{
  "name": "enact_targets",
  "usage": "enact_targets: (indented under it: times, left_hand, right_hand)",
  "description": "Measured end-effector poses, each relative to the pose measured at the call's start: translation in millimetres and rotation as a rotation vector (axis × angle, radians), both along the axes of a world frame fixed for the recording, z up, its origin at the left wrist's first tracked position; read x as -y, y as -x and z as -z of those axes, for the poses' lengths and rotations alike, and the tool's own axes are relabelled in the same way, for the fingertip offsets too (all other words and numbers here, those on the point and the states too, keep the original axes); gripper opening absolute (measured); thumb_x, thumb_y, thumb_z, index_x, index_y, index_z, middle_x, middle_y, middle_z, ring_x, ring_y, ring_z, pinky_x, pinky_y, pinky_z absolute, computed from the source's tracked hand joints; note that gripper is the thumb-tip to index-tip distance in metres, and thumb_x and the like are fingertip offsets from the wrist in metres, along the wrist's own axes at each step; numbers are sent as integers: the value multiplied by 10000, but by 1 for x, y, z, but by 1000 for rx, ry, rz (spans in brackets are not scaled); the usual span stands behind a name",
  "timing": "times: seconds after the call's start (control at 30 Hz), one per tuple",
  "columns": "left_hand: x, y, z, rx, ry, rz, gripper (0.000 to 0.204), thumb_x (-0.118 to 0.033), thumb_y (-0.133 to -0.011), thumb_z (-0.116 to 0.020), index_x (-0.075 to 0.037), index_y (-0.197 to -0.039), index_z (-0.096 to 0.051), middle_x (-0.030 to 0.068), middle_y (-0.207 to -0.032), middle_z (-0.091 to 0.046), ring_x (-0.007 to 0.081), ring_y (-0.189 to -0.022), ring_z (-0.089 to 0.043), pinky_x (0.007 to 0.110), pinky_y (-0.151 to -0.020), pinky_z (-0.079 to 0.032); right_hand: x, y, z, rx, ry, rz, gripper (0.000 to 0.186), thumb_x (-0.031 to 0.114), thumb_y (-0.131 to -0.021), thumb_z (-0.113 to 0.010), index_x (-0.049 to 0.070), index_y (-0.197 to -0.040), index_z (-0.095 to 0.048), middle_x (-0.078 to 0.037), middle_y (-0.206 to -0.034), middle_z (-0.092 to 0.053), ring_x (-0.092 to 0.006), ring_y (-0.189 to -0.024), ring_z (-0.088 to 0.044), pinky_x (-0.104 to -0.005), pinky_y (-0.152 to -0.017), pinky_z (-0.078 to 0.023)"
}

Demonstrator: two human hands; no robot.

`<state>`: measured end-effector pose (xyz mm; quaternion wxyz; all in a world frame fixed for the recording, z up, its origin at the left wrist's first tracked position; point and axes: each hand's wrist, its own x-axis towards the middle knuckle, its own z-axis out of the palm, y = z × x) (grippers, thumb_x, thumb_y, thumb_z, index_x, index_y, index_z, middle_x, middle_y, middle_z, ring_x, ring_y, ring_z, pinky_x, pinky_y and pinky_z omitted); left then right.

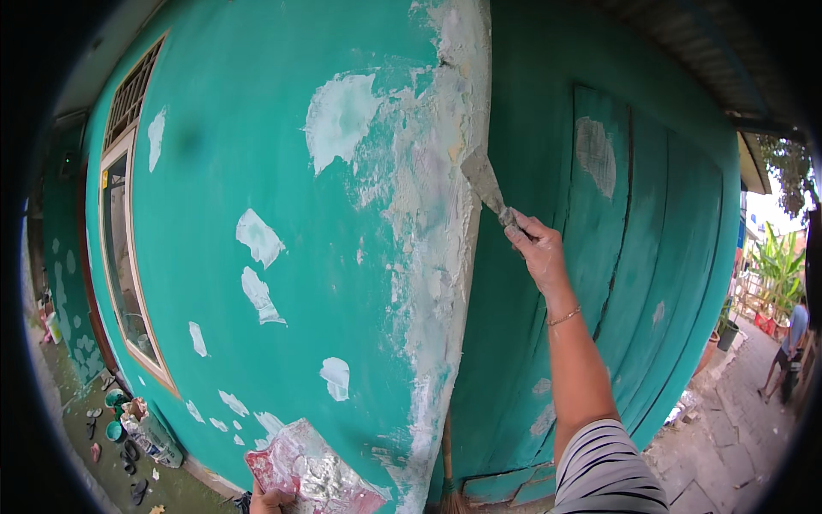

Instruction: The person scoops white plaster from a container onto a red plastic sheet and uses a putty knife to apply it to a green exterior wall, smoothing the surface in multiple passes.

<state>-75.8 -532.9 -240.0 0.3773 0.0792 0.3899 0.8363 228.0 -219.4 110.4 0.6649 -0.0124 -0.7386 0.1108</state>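
My right hand [539, 247] is closed around the handle of a putty knife [484, 178], raised on the right arm. The knife's blade lies at the edge of the wall corner [441, 206], which is coated in rough whitish putty. Low in the view, my left hand [271, 501] grips a flat reddish board [317, 471] by its left side, thumb on top. A heap of wet white putty sits on that board. Pale putty patches [342, 120] dot the green wall [240, 154] left of the corner.
Around the corner is a green panelled surface [642, 223]. A broom [450, 471] leans at its foot. Left are a framed window [124, 248], a sack [154, 435], green buckets [115, 431] and several sandals [128, 458]. A person [789, 343] stands far right on the paved path [728, 428].
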Motion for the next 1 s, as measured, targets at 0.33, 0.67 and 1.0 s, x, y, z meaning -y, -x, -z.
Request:
enact_targets:
  times: [0.33, 0.67, 1.0]
  left_hand:
    - [-1, -3, 0, -102, -303, 100, 751, 80, -620, -413, -10, -1365, -448, 158, -1179, -611, 309, -986, -651, 423, -835, -577]
    - [-5, -5, 20, -93, -255, 151, 711, 84, -628, -407, -15, -1330, -468, 161, -1159, -618, 318, -996, -652, 463, -838, -586]
    - [7, -26, 37, 48, -38, 115, 380, -197, -937, -535, 0, -1260, -561, 124, -991, -685, 234, -805, -687, 349, -630, -580]
  right_hand:
    - [69, -80, 33, -6, 99, 77, 246, 88, -881, -698, -23, -1100, -673, -6, -799, -583, -64, -733, -538, -215, -664, -450]
    - [109, -37, -39, -69, -499, 589, 379, 17, -867, -650, 106, -1230, -583, -63, -836, -605, -196, -813, -615, -311, -715, -484]
    - [100, -21, -124, 12, -872, 1138, 480, 34, -850, -600, 200, -1301, -600, -72, -862, -580, -276, -874, -571, -412, -821, -463]
